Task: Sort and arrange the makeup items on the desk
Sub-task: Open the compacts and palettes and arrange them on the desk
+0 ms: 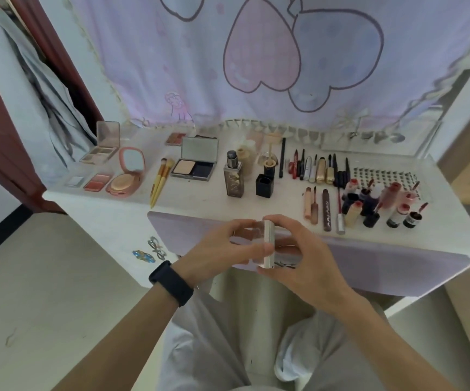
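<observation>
Over the bench point(200, 198) edge, left hand point(222, 246) and right hand point(307, 258) pinch a silvery compact point(268, 244) (lid state unclear). Next, likely: place it among the palettes point(98, 155).

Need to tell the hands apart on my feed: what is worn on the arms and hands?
No sleeves or gloves show: the left hand and right hand are bare, as are both forearms. The only marker is a wide, smooth black band on the left wrist.
</observation>
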The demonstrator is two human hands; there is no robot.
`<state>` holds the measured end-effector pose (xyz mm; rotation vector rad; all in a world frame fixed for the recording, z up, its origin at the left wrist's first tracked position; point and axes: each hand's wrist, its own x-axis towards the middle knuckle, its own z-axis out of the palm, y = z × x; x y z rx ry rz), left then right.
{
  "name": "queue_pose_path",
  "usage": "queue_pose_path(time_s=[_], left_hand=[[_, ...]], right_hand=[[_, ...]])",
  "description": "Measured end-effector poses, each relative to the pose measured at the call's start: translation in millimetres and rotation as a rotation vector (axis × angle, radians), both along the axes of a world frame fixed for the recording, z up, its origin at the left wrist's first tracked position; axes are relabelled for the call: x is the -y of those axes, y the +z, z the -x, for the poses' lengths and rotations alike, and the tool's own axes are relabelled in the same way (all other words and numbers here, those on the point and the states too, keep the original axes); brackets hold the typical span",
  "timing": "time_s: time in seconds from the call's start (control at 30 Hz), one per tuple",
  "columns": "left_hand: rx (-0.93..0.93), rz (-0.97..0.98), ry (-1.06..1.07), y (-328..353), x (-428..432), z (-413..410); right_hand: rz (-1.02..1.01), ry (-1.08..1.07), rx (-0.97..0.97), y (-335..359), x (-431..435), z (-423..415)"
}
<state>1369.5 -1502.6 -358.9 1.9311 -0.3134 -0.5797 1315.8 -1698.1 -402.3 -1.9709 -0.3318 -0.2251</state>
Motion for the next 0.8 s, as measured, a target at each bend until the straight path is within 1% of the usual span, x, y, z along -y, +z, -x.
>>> queue_pose_path(time_s=[0.07, 0.1, 0.13, 0.17, 0.27, 0.33, 0.4, 0.5, 0.63, 0.8], left_hand=[[0.049, -0.003, 0.03, -2, 2, 2], [0.069, 0.017, 0.052, -3, 1, 3], [0.091, 0.045, 0.071, -4, 1, 4], [0.12, 0.072, 0.077, -5, 0, 5], [0.231, 0.074, 0.019, -4, -3, 7], [0.294, 0.06, -0.042, -1, -2, 10], [0.345, 0.053, -0.097, 0, -1, 13], [0.425, 0.009, -0.162, 1, -1, 17], [0.529, -0.051, -0.194, 2, -3, 19], [0.611, -0.095, -0.196, 6, -7, 20]], right_hand=[[0.042, 0.004, 0.035, -2, -2, 1], [0.013, 0.02, 0.013, -3, -1, 1], [-0.058, 0.054, -0.059, -3, 1, 1], [-0.166, 0.106, -0.175, -2, 5, 1], [-0.568, 0.257, -0.516, 1, 10, -1], [-0.698, 0.246, -0.628, 2, 8, -3], [-0.711, 0.218, -0.653, 4, 4, -4], [-0.672, 0.2, -0.651, 5, 2, -7], [-0.63, 0.194, -0.634, 9, 0, -7], [-0.701, 0.242, -0.667, 9, 0, -5]])
